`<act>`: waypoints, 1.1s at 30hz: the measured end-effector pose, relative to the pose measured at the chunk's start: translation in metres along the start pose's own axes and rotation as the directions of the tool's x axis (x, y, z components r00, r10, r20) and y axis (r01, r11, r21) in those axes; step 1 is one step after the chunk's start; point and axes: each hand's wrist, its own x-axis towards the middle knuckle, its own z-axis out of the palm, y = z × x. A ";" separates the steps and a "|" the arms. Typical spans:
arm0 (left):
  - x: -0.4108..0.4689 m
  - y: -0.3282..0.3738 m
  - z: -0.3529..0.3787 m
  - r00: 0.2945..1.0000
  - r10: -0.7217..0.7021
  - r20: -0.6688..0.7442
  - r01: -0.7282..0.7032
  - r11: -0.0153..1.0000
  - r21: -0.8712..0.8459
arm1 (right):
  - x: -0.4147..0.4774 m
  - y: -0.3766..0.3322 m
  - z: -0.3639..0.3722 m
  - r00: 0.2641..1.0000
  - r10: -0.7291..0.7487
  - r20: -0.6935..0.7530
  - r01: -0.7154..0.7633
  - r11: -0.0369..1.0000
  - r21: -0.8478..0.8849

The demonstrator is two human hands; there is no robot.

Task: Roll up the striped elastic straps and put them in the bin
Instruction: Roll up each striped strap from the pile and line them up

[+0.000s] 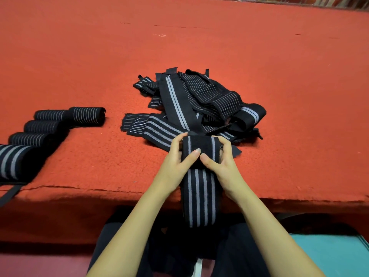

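A black elastic strap with grey stripes (200,196) runs from a partly wound roll at the table's front edge down over the edge toward my lap. My left hand (175,158) grips the roll's left side, thumb on top. My right hand (221,158) grips its right side. Both thumbs meet on the roll's front. Behind the roll lies a loose pile of unrolled striped straps (199,102). Several finished rolls (65,118) lie in a row at the left of the table.
The red felt-covered table (199,47) stretches far back. Its front edge (79,188) runs across the lower part of the view. A teal surface (331,254) shows at the lower right, beside my dark trousers. No bin is in view.
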 end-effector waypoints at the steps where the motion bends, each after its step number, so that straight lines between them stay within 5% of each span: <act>1: 0.000 0.001 0.000 1.000 -0.001 0.019 0.001 1.000 0.009 | 0.000 0.001 -0.001 1.000 -0.016 -0.008 0.016 1.000 -0.008; 12: -0.005 0.002 0.001 0.989 0.149 0.014 -0.149 0.977 0.155 | 0.000 0.000 0.002 1.000 0.003 -0.004 -0.003 0.999 0.034; 19: -0.004 0.002 -0.001 0.988 0.120 0.099 -0.128 0.989 0.080 | -0.003 -0.003 0.002 0.998 -0.006 0.061 0.006 1.000 0.002; 33: 0.003 0.009 0.006 0.997 0.040 -0.070 -0.038 0.999 0.037 | -0.003 -0.003 0.002 0.998 -0.037 0.050 0.037 0.999 -0.018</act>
